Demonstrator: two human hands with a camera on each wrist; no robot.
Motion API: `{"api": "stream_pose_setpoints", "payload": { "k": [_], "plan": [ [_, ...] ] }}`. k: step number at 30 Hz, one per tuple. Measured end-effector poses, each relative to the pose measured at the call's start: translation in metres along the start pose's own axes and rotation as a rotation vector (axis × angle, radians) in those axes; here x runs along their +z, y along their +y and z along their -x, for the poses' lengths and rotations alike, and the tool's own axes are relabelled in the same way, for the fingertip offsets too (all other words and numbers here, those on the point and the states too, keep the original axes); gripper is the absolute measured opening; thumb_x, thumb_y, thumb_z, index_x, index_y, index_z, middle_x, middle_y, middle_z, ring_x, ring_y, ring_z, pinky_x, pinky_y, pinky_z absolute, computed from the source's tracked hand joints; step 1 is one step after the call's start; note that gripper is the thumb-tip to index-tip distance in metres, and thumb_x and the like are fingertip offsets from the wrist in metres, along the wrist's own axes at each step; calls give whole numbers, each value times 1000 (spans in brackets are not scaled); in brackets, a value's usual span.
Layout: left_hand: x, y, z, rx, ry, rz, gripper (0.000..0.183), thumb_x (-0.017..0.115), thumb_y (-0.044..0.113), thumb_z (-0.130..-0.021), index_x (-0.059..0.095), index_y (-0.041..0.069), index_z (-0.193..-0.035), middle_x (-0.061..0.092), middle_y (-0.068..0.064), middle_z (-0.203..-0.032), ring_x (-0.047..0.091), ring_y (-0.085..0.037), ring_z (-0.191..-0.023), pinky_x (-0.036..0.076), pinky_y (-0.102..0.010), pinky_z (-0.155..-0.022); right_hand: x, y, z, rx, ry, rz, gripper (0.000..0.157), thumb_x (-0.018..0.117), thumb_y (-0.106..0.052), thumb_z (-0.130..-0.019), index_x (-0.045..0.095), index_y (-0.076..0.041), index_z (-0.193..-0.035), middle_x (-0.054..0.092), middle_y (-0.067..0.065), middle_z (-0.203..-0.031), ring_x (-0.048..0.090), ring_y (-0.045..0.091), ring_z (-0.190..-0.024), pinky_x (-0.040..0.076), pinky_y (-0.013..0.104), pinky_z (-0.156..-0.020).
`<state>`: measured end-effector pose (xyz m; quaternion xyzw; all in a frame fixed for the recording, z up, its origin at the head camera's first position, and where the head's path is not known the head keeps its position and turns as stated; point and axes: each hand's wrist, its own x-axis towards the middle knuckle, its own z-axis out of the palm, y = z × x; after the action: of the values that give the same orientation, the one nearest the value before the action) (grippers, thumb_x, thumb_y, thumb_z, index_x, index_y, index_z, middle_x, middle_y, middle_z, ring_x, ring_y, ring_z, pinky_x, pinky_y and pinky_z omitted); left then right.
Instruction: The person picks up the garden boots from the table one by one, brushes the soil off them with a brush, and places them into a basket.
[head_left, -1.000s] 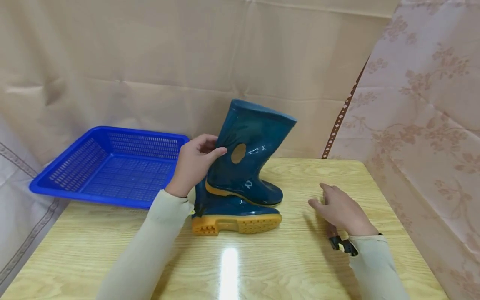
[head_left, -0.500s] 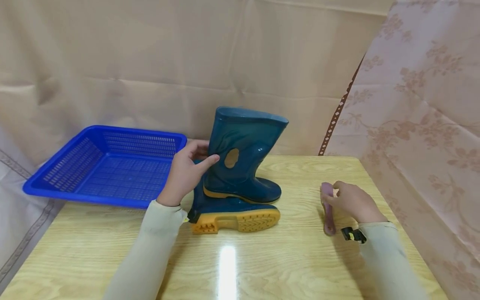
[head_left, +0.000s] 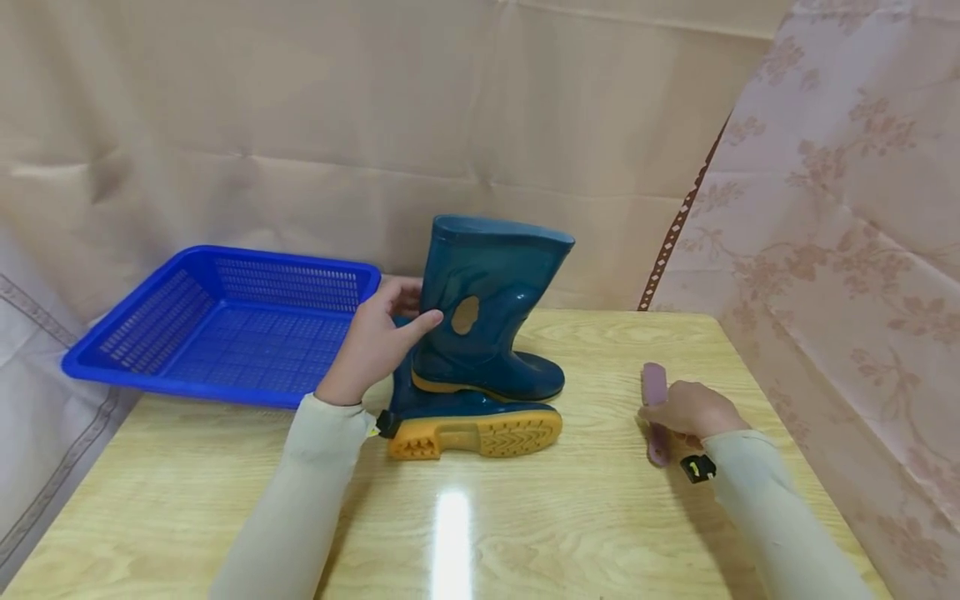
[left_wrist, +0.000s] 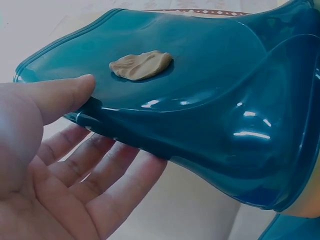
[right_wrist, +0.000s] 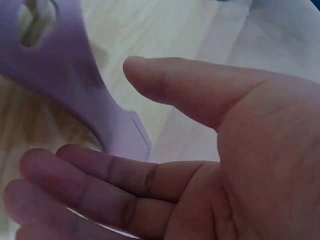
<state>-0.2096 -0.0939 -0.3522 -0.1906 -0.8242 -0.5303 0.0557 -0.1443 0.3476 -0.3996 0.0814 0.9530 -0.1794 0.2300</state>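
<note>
My left hand [head_left: 380, 333] holds a dark teal rain boot [head_left: 498, 275] by the back of its shaft, thumb on the near side and fingers behind. The boot stands upright, slightly tilted, with a tan clay-like patch [left_wrist: 141, 65] on its shaft. In front of it a second rain boot [head_left: 480, 435] lies on its side, its yellow sole facing me. To the right, my right hand [head_left: 697, 408] is over a purple brush [head_left: 654, 383] on the table. In the right wrist view a gap shows between thumb and fingers, with the brush's holed handle [right_wrist: 60, 55] beyond the fingertips.
A blue perforated plastic basket [head_left: 225, 387] stands at the left on the wood-grain table [head_left: 570, 517]. Behind the table hangs a beige cloth [head_left: 337, 108], and a pink floral cloth [head_left: 847, 275] covers the right side.
The upright boot has come down and left slightly with my left hand and leans less. My right hand has shifted right and lowered over the brush, which has come into clearer view.
</note>
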Motion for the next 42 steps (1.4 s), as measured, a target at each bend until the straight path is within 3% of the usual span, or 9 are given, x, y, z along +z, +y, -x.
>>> {"api": "stream_pose_setpoints", "payload": {
  "k": [4, 9, 16, 22, 28, 34, 38, 40, 42],
  "plan": [
    [-2, 2, 0, -12, -17, -11, 43, 71, 29, -101, 58, 14, -139, 63, -7, -127, 60, -27, -116, 53, -49, -97, 4, -2, -4, -5, 19, 28, 42, 64, -36, -96, 72, -11, -63, 45, -5, -46, 38, 8, -40, 31, 22, -43],
    [-4, 1, 0, -29, -43, -35, 45, 68, 31, -102, 55, 15, -141, 61, -6, -129, 59, -28, -118, 53, -50, -96, 6, 1, -4, -18, 66, 61, 32, 65, -27, -93, 65, -7, -67, 53, 0, -52, 45, 12, -44, 37, 26, -45],
    [-4, 2, -3, -28, -83, -40, 47, 65, 34, -104, 51, 14, -143, 58, -7, -133, 56, -30, -124, 52, -54, -99, 8, 13, -2, -83, 97, 75, 40, 60, -24, -100, 63, -6, -65, 58, 4, -49, 52, 15, -43, 49, 34, -59],
    [-5, 3, -3, -30, -80, -42, 45, 65, 33, -104, 51, 14, -142, 59, -7, -133, 56, -30, -123, 51, -54, -99, 8, 13, -3, -133, 180, 48, 32, 52, -22, -105, 61, 0, -84, 55, 5, -62, 48, 18, -53, 43, 34, -53],
    [-3, 1, -2, -44, -95, -47, 46, 64, 33, -104, 50, 13, -144, 59, -8, -134, 56, -30, -124, 51, -54, -100, 9, 9, -2, -220, 388, 31, 31, 44, -19, -110, 58, 8, -109, 56, 9, -77, 49, 21, -64, 40, 35, -56],
    [5, 4, -6, 0, -97, -36, 43, 65, 30, -104, 53, 14, -142, 60, -7, -133, 58, -29, -121, 52, -53, -99, -10, -7, 16, -243, 740, -68, 40, 49, -30, -110, 62, 3, -129, 64, 13, -83, 50, 20, -61, 37, 34, -53],
    [9, 5, -7, 11, -111, -27, 40, 66, 29, -104, 54, 15, -139, 61, -5, -132, 59, -27, -119, 53, -51, -98, -17, -32, 30, -308, 1020, -349, 33, 58, -25, -107, 67, -4, -131, 58, 2, -77, 46, 13, -59, 36, 25, -51],
    [10, 6, -5, 4, -112, -28, 39, 66, 28, -103, 55, 15, -138, 62, -5, -130, 60, -26, -117, 53, -50, -98, -19, -48, 34, -437, 1136, -542, 28, 64, -16, -103, 71, -2, -127, 57, -4, -76, 44, 8, -59, 35, 19, -51],
    [10, 5, -3, -1, -107, -33, 39, 66, 28, -103, 55, 16, -138, 62, -4, -129, 60, -26, -116, 53, -49, -97, -20, -65, 39, -609, 1193, -676, 25, 67, -6, -100, 72, 2, -123, 59, -10, -76, 43, 4, -58, 34, 15, -52]
  ]
}}
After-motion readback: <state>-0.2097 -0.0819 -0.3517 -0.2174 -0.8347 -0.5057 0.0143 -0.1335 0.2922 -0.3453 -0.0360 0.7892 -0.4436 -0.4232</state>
